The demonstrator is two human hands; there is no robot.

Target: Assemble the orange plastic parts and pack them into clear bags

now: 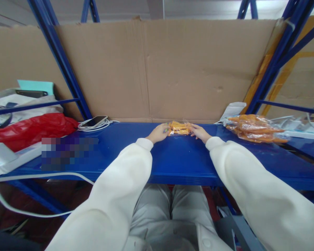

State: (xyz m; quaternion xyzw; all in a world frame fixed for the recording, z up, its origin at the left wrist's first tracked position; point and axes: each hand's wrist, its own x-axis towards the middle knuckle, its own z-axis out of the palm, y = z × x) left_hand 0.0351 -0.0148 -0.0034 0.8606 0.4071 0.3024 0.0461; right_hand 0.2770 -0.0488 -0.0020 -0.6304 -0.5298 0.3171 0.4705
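A small clear-wrapped packet of orange pieces lies near the back of the blue shelf, between my two hands. What the pieces are is too small to tell. Its left end is gripped by my left hand, whose fingers are partly hidden by the packet. My right hand has its fingers on the right end, with the thumb side toward the packet. Both arms reach forward in white sleeves.
A larger clear bag of orange items lies to the right. On the left are a phone with a coiled white cable, a red plastic bag and a white power strip. A cardboard wall closes the back, between blue posts.
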